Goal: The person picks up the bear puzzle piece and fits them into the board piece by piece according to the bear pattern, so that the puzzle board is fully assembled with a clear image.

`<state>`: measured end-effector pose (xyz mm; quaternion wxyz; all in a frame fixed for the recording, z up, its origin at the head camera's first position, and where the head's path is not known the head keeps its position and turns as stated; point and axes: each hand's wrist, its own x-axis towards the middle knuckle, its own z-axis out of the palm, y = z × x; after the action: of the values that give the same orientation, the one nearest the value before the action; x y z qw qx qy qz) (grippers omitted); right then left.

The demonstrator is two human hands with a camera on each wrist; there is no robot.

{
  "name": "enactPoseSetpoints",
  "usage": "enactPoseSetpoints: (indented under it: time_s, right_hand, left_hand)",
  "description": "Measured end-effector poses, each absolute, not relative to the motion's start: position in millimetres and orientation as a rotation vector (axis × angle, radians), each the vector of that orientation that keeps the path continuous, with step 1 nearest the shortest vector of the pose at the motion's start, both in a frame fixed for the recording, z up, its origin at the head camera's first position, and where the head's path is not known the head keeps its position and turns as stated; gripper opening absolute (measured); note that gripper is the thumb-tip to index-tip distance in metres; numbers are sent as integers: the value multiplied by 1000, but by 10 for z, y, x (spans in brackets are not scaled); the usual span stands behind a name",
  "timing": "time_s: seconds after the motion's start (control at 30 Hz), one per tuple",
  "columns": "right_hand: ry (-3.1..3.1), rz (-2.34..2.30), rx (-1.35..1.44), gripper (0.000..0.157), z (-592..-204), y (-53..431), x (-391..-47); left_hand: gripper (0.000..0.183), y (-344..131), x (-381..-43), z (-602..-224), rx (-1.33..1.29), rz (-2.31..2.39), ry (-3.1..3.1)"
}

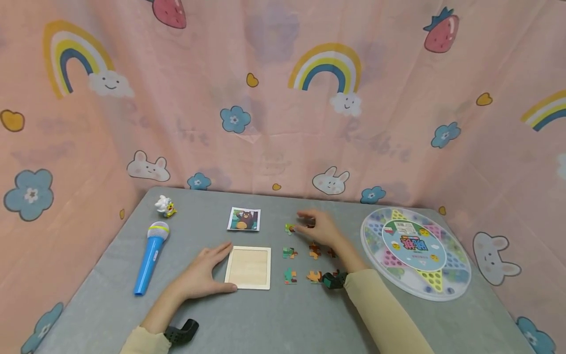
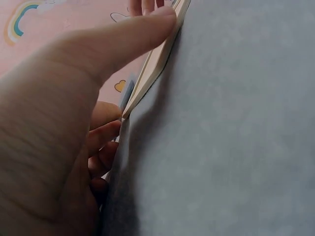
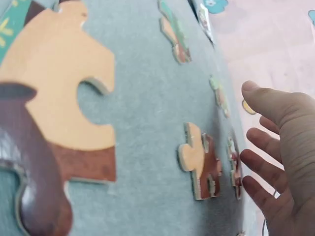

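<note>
My left hand (image 1: 201, 275) lies along the left side of a square wooden puzzle tray (image 1: 249, 268). Its straight thumb touches the near left corner and its fingers the far left corner; in the left wrist view the thumb (image 2: 133, 42) lies over the tray's pale edge (image 2: 158, 61). To the tray's right, several jigsaw pieces (image 1: 314, 250) lie in rows. Over the farthest row hovers my right hand (image 1: 322, 227), its fingertips near a green piece (image 1: 289, 228). In the right wrist view its fingers (image 3: 263, 142) are spread beside a brown-and-tan piece (image 3: 199, 162), holding nothing visible.
A bear picture card (image 1: 244, 219) lies beyond the tray. On the left are a blue toy microphone (image 1: 150, 258) and a small white-and-yellow figurine (image 1: 165, 206). A round board game (image 1: 415, 253) is at the right. A patterned pink curtain (image 1: 274, 142) hangs behind the grey table (image 1: 265, 319).
</note>
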<state>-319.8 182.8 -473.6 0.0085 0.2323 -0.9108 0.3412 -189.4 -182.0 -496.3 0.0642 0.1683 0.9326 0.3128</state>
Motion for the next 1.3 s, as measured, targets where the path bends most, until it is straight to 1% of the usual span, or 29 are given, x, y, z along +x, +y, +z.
enactPoseSetpoints:
  time_s: [0.13,0.37,0.63,1.3]
  right_hand:
    - [-2882,1022,756,50,-4766,1828,-3198]
    - [-2843,918,889,38,-4815,1828,-3191]
    - [-2840,898,876,30,-4893,1813,-3210]
    - [-2882,775,846,28,-4839,1744,-3153]
  left_hand:
    - [109,-1813,-1883,-4976,527,924,2826]
    - [105,-1812,-1865,-4975,569,927,2831]
    - [107,-1802,-1870,-4977,565,906,2845]
    - [111,-1809,-1880,-4984,547,915,2864]
